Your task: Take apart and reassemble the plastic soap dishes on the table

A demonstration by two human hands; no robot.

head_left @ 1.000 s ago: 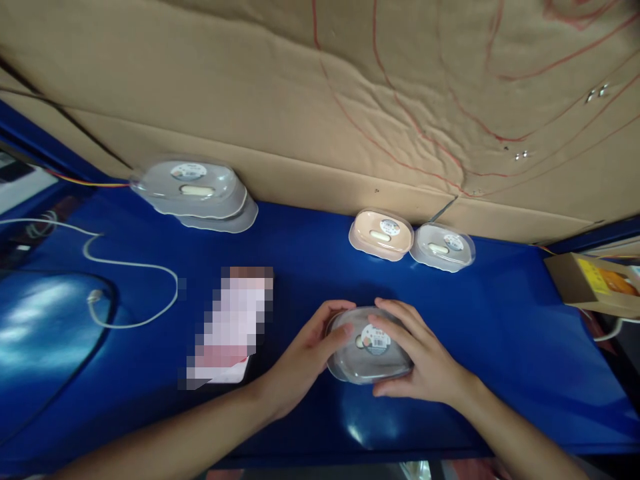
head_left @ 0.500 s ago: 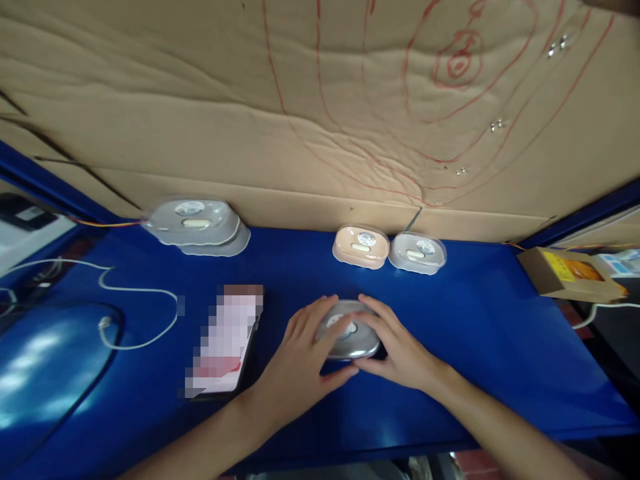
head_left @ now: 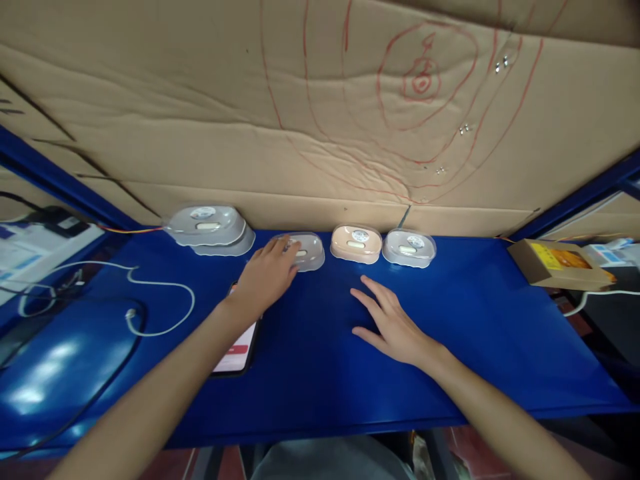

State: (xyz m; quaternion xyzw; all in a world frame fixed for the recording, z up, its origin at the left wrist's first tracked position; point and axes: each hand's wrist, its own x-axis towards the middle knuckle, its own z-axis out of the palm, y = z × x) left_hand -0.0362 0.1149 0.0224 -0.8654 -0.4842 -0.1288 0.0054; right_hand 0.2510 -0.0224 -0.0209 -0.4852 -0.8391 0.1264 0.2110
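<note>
My left hand [head_left: 267,277] rests over the left part of a grey oval case [head_left: 311,251] with a clear cover, near the cardboard wall; the fingers lie on its top and side. Right of that case sit a peach case [head_left: 356,245] and another grey case [head_left: 409,248], nearly side by side. My right hand [head_left: 393,323] hovers above the blue table in front of them, fingers spread, holding nothing. Two more grey cases [head_left: 207,227] are stacked at the back left.
A phone [head_left: 240,350] lies partly under my left forearm on the blue table [head_left: 320,373]. White and black cables [head_left: 170,285] spread on the left. A cardboard box [head_left: 555,265] stands at the right edge. The cardboard wall [head_left: 200,160] closes the back.
The grey case that was between both hands now sits farther back, left of the peach case. My left hand moved back and left with it; my right hand has let go. The view shifted slightly.
</note>
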